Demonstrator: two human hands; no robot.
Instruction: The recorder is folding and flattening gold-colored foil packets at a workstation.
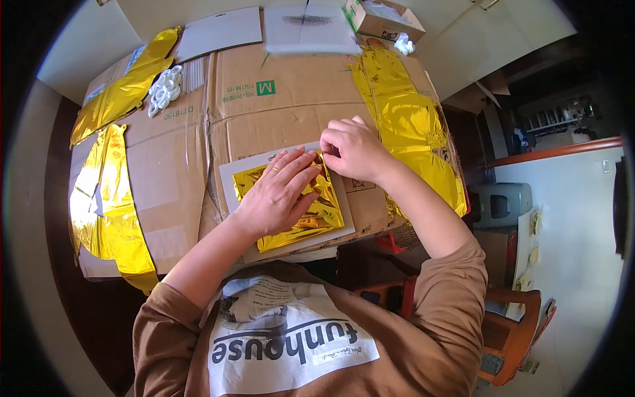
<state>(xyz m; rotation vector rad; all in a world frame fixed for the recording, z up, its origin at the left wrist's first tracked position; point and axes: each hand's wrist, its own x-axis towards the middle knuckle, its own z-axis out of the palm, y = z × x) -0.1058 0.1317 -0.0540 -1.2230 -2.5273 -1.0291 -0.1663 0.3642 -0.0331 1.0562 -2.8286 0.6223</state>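
A folded piece of shiny gold foil (pixel 321 221), perhaps a flat balloon, lies on a pale card (pixel 227 182) near the front edge of the cardboard. My left hand (pixel 281 188) rests flat across the foil, fingers stretched out and a ring on one of them. At the card's upper right corner, beside the foil, my right hand (pixel 350 147) is curled with its fingertips pinched together. Whatever those fingertips hold, if anything, is hidden.
Flattened cardboard (pixel 264 119) covers the table. Gold foil balloons lie at the right (pixel 407 119), far left (pixel 126 92) and near left (pixel 109 198). White rings (pixel 164 91), a grey-white board (pixel 218 33), a clear sheet (pixel 311 30) and an open box (pixel 387 23) sit further back. A wooden chair (pixel 512 337) stands right.
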